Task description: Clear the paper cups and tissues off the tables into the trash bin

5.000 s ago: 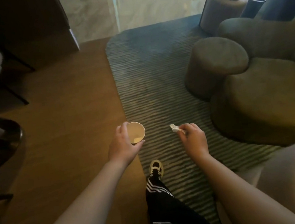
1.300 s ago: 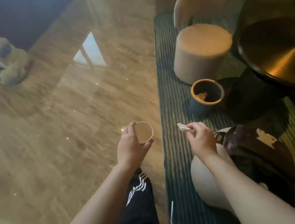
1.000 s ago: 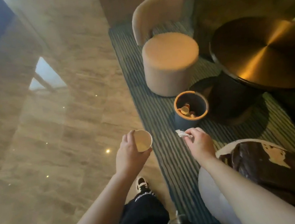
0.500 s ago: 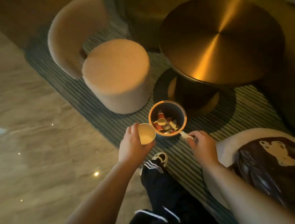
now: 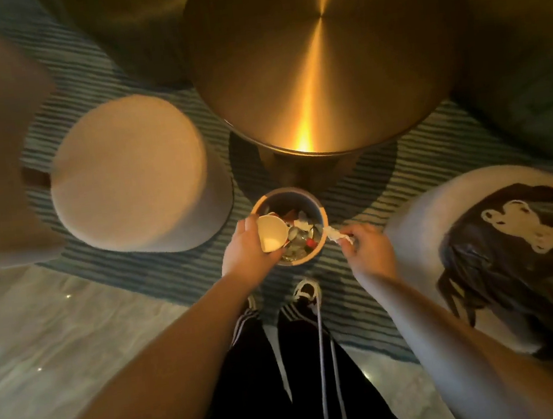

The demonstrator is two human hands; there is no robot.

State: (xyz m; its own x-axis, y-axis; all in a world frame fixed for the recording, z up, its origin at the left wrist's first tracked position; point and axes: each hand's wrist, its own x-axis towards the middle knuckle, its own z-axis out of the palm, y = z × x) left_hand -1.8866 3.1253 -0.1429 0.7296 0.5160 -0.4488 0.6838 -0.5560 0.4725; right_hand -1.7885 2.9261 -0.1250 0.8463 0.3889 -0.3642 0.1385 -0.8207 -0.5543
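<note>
A small round trash bin with an orange rim stands on the striped rug just in front of my feet, holding several cups and scraps. My left hand grips a white paper cup over the bin's left side, its mouth tipped toward the bin. My right hand pinches a crumpled white tissue at the bin's right rim.
A round brass-topped table stands right behind the bin. A beige round stool with a curved back is at the left. A pale seat carrying a dark bag sits at the right. Polished stone floor lies at the lower left.
I have walked up to the bin and now stand over it. The cup has moved from beside the bin to above it, and the tissue has reached the bin's right rim.
</note>
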